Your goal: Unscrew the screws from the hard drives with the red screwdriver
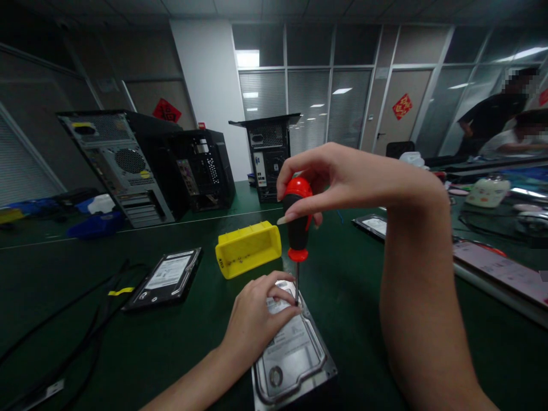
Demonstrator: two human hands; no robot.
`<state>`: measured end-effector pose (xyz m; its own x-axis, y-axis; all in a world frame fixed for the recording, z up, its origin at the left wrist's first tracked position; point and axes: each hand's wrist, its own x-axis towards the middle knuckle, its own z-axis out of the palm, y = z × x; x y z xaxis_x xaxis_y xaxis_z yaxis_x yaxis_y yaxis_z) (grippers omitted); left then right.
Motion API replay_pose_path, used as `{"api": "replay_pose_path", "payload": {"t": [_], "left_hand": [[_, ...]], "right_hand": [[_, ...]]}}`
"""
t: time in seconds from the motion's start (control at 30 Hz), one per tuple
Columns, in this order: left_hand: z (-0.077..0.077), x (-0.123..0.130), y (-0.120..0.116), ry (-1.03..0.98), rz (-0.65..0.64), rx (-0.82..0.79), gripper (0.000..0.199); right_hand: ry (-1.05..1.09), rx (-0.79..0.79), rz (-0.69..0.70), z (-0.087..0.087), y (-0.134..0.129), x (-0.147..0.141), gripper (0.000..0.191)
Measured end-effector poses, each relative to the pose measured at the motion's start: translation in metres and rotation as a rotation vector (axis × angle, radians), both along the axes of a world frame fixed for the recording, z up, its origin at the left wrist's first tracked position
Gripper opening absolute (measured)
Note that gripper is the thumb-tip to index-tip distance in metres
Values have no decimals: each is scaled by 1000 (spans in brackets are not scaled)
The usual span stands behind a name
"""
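A silver hard drive (295,357) lies label side up on the green table at the bottom middle. My right hand (319,182) is wrapped round the red and black handle of a screwdriver (298,228), held upright over the drive. The shaft's tip meets the drive's upper part. Resting on the drive, my left hand (261,311) has its thumb and fingers curled close around the screwdriver's tip; whether it pinches anything small there is hidden. Just behind the drive, a yellow bin (248,248) lies with small dark screws in it.
A second hard drive (169,277) and black cables (92,325) lie on the left. Computer cases (128,165) stand at the back. On the right are another drive (374,225) and a pinkish panel (500,265). Two people (492,123) are at the far right.
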<state>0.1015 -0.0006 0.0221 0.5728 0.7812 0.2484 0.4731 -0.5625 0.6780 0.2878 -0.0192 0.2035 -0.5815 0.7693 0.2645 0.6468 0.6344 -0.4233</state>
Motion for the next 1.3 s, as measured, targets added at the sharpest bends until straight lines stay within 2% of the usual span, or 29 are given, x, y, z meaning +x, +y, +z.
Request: {"api": "replay_pose_path", "payload": {"t": [0.27, 0.53, 0.77, 1.17, 1.3], "left_hand": [[3, 9, -5, 32, -16, 17, 35], [0, 11, -1, 60, -30, 41, 38], [-1, 11, -1, 87, -36, 72, 32], [-1, 13, 3, 38, -82, -89, 39], [0, 14, 5, 68, -90, -110, 47]], "right_hand": [[-40, -40, -18, -1, 3, 0, 39], [-58, -10, -16, -4, 7, -1, 38], [-62, -34, -12, -7, 11, -2, 39], [-49, -41, -33, -3, 5, 1, 36], [-33, -38, -28, -4, 6, 5, 35]]}}
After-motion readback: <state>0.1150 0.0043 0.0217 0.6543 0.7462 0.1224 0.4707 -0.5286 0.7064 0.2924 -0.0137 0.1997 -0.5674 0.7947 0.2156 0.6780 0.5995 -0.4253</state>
